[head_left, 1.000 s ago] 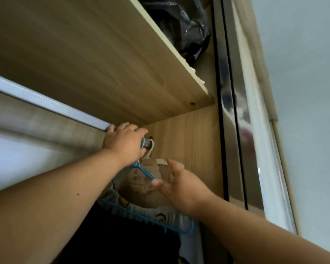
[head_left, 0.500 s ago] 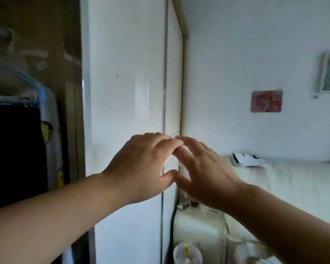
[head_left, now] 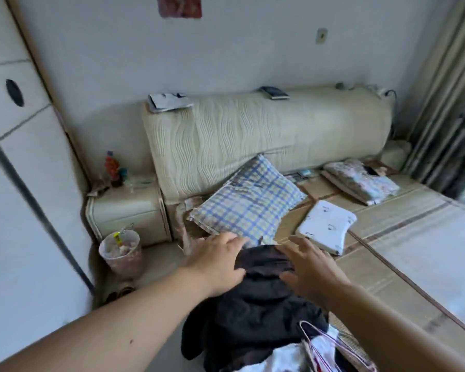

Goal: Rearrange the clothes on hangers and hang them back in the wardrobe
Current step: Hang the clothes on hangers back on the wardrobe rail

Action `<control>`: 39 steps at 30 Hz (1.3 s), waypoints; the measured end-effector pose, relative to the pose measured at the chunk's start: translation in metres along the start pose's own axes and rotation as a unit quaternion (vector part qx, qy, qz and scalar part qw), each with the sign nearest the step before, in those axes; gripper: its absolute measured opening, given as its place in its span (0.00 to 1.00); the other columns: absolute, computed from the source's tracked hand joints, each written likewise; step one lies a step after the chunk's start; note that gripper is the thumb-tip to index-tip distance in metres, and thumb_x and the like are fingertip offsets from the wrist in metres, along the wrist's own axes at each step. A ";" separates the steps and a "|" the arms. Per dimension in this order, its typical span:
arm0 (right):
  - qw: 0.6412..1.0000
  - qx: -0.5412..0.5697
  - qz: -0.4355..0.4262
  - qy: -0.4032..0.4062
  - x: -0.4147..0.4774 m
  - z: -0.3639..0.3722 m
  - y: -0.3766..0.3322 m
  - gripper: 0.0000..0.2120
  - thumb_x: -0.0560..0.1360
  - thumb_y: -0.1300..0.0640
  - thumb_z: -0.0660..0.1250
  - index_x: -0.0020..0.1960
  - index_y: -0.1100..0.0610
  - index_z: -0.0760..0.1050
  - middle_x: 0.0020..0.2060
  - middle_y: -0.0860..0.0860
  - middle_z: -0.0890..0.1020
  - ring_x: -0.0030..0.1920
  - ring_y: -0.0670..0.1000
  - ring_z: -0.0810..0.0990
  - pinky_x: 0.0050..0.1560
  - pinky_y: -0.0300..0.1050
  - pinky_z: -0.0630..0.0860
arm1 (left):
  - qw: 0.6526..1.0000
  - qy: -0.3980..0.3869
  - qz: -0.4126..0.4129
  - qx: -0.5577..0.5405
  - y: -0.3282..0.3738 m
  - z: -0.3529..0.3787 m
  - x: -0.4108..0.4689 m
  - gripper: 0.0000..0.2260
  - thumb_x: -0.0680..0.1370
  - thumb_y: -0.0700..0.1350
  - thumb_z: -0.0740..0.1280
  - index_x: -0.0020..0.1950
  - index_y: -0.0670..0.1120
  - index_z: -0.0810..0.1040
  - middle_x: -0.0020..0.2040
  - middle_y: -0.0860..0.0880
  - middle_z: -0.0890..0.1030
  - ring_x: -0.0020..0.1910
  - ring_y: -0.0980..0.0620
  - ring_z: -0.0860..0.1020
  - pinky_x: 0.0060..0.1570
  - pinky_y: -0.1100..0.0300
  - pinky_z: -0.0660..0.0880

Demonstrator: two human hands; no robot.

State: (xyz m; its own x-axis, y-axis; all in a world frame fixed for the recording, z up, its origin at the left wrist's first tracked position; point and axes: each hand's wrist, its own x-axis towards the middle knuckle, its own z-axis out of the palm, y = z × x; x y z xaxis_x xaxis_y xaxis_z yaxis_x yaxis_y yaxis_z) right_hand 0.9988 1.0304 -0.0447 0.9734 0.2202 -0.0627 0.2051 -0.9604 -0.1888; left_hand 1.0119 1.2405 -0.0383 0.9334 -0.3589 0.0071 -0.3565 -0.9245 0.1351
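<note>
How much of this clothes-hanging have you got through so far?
Done: a second ago both hands were at the wardrobe rail with a blue hanger, so one piece looks hung. In hand: nothing yet; the left hand and right hand reach, both open, for the dark garment heaped on the bed. Left: that garment, the white cloth below it and a pale hanger lying there.

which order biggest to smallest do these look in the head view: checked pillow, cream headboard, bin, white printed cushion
1. cream headboard
2. checked pillow
3. white printed cushion and bin: these look about alike, so they are not ranked.
</note>
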 end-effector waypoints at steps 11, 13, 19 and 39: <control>0.964 0.077 0.243 -0.073 -0.058 0.065 0.139 0.30 0.73 0.42 0.65 0.72 0.40 0.59 0.74 0.50 0.59 0.66 0.51 0.71 0.64 0.56 0.71 | 0.979 -0.181 0.083 -0.052 0.091 0.102 0.092 0.28 0.75 0.56 0.62 0.74 0.57 0.59 0.73 0.53 0.62 0.72 0.50 0.62 0.68 0.50 0.61; 0.958 0.091 0.263 -0.071 -0.051 0.074 0.148 0.30 0.73 0.42 0.66 0.72 0.39 0.58 0.73 0.49 0.60 0.66 0.51 0.72 0.64 0.56 0.71 | 0.974 -0.198 0.090 -0.064 0.092 0.116 0.112 0.28 0.75 0.56 0.62 0.74 0.58 0.58 0.73 0.53 0.62 0.71 0.49 0.62 0.68 0.50 0.61; 0.922 0.147 0.352 -0.058 0.002 0.129 0.186 0.36 0.74 0.45 0.65 0.75 0.41 0.49 0.72 0.47 0.62 0.67 0.51 0.70 0.65 0.52 0.70 | 0.954 -0.271 0.100 -0.081 0.084 0.184 0.189 0.27 0.76 0.54 0.61 0.74 0.58 0.59 0.73 0.53 0.63 0.71 0.50 0.62 0.68 0.52 0.61; 0.820 0.269 0.501 -0.065 0.232 0.428 0.330 0.53 0.64 0.43 0.75 0.77 0.49 0.43 0.74 0.47 0.60 0.72 0.52 0.61 0.68 0.56 0.66 | 0.904 -0.409 0.111 0.049 -0.002 0.503 0.411 0.39 0.72 0.60 0.67 0.75 0.65 0.44 0.78 0.51 0.37 0.77 0.41 0.44 0.70 0.44 0.61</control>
State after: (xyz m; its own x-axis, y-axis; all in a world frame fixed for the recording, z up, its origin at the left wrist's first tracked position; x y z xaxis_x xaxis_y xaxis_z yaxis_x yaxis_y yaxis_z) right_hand 1.2489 0.8381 -0.5411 0.6000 -0.5828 -0.5480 -0.7994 -0.4636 -0.3823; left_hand 1.3752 1.0302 -0.5343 0.5094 -0.4747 -0.7177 -0.5707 -0.8106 0.1310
